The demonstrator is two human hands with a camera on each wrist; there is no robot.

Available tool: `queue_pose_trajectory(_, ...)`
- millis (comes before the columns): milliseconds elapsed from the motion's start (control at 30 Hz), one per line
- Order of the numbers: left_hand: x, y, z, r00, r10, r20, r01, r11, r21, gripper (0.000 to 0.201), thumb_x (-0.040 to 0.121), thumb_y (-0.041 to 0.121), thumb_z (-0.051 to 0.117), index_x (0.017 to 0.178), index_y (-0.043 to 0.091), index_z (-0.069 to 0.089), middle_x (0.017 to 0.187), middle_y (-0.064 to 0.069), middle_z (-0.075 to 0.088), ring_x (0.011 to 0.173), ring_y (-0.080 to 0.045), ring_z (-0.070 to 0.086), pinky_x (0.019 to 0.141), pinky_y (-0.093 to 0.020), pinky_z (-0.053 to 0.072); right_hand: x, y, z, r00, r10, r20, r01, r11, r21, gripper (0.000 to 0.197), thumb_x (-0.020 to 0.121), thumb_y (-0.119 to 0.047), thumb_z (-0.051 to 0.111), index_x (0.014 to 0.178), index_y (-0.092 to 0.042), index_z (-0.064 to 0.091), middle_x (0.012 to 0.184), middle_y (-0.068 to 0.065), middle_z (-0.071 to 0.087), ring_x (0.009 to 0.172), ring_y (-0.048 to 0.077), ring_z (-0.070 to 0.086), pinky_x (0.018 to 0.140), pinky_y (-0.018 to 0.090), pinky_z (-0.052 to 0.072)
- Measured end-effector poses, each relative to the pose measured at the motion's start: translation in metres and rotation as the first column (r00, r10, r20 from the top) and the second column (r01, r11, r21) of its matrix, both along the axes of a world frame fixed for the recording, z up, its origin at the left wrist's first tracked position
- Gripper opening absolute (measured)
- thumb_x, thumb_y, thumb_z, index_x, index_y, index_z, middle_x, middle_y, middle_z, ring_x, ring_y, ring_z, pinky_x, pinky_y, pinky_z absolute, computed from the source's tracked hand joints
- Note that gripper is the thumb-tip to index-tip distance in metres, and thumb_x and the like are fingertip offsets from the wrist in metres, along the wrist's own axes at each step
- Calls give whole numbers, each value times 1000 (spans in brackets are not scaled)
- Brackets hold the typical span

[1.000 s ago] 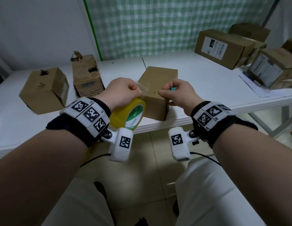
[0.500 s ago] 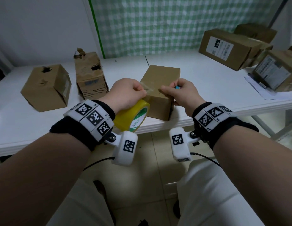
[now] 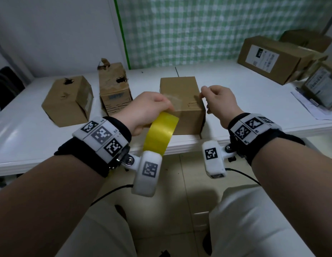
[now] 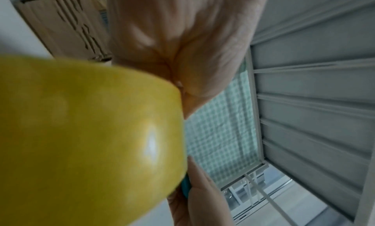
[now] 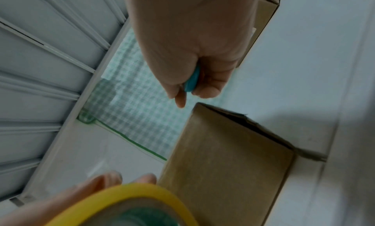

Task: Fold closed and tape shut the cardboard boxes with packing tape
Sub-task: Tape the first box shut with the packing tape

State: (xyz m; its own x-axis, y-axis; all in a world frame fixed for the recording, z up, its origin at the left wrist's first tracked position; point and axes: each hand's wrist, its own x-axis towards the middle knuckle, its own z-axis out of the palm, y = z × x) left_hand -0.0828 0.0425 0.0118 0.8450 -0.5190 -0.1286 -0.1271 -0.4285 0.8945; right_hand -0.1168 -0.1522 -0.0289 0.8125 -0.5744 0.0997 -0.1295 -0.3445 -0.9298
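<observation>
A closed brown cardboard box (image 3: pixel 182 112) stands at the table's front edge, between my hands. My left hand (image 3: pixel 152 108) grips a yellow roll of packing tape (image 3: pixel 161 132) just left of the box, and a short clear strip of tape (image 3: pixel 173 101) lies from its fingers over the box top. My right hand (image 3: pixel 217 101) hovers at the box's top right corner, fingers curled round a small blue tool (image 5: pixel 192 82). The right wrist view shows the box (image 5: pixel 223 157) and the roll (image 5: pixel 121 205) below that hand. The roll (image 4: pixel 91 133) fills the left wrist view.
Two torn cardboard boxes (image 3: pixel 68 101) (image 3: pixel 114 88) stand to the left on the white table (image 3: pixel 22 130). Labelled boxes (image 3: pixel 273 58) are stacked at the back right, with paper sheets (image 3: pixel 310 106) in front of them. A green checked curtain hangs behind.
My hands have drawn apart: the right hand moved right, off the tape, to the box's right corner. The roll has turned, so its yellow outer face shows.
</observation>
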Motion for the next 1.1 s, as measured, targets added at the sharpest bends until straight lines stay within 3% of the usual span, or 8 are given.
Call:
queue_pose_trajectory(133, -5, -7, 9, 982, 11, -188, -41, 987, -155, 19, 97, 17, 50, 85, 16, 65, 86, -5, 63, 71, -19, 56, 46, -17, 49, -18, 1, 10, 994, 73, 79, -77, 996, 51, 23, 92, -1, 46, 91, -11, 67, 78, -1, 57, 58, 13, 57, 58, 21, 53)
queue_pose_trajectory(233, -18, -22, 18, 963, 2, -271, -75, 963, -258, 16, 97, 14, 48, 96, 10, 64, 81, -3, 60, 57, -11, 62, 44, -18, 50, -38, 7, 22, 975, 213, 59, -219, 966, 137, 27, 92, 5, 43, 84, -10, 64, 80, 4, 56, 58, 15, 53, 53, 23, 51)
queue_pose_trajectory(300, -25, -32, 22, 946, -3, -325, -110, 938, -328, 16, 97, 12, 48, 101, 6, 62, 86, -8, 61, 59, -13, 66, 47, -21, 54, -52, 8, 28, 954, 300, 17, -297, 933, 204, 15, 95, -13, 51, 89, -11, 65, 80, 5, 56, 59, 15, 50, 51, 23, 42)
queue_pose_trajectory(433, -36, -47, 23, 917, -6, -399, -169, 900, -401, 8, 92, 7, 55, 94, 5, 63, 91, -13, 63, 65, -18, 68, 50, -23, 56, -74, 4, 31, 940, 302, -160, -284, 950, 127, 56, 84, -63, 53, 104, -11, 60, 84, 0, 55, 67, 15, 51, 57, 27, 38)
queue_pose_trajectory(600, -40, -59, 18, 906, 25, -422, -227, 870, -437, 13, 94, 11, 55, 103, 6, 63, 101, -13, 64, 65, -19, 70, 48, -23, 54, -94, -1, 26, 877, 380, -295, -373, 924, 80, 58, 84, -61, 52, 105, -8, 61, 80, 1, 52, 66, 12, 45, 58, 24, 34)
queue_pose_trajectory(767, -33, -64, 11, 973, 99, -207, -158, 944, -291, 10, 91, 14, 60, 96, 9, 66, 80, -3, 62, 61, -15, 59, 49, -20, 50, -99, 7, 19, 841, 512, -178, -488, 858, 160, 14, 88, -35, 62, 81, -23, 61, 53, -16, 51, 45, 2, 36, 46, 19, 23)
queue_pose_trajectory(900, -20, -61, 7, 996, 80, -31, -85, 973, -215, 5, 78, 7, 72, 78, 9, 67, 77, -1, 65, 77, -15, 61, 81, -30, 51, -100, 8, 18, 844, 505, -180, -477, 861, 176, 18, 87, -37, 62, 76, -24, 61, 55, -17, 52, 54, 7, 32, 51, 23, 19)
queue_pose_trajectory(1100, -9, -60, 1, 998, 21, -59, -30, 988, -153, 11, 74, 15, 77, 77, 13, 67, 67, 5, 65, 59, -8, 54, 49, -16, 40, -97, 9, 16, 859, 490, -149, -449, 861, 238, 22, 82, -47, 66, 83, -26, 62, 70, -8, 57, 70, 14, 46, 68, 31, 29)
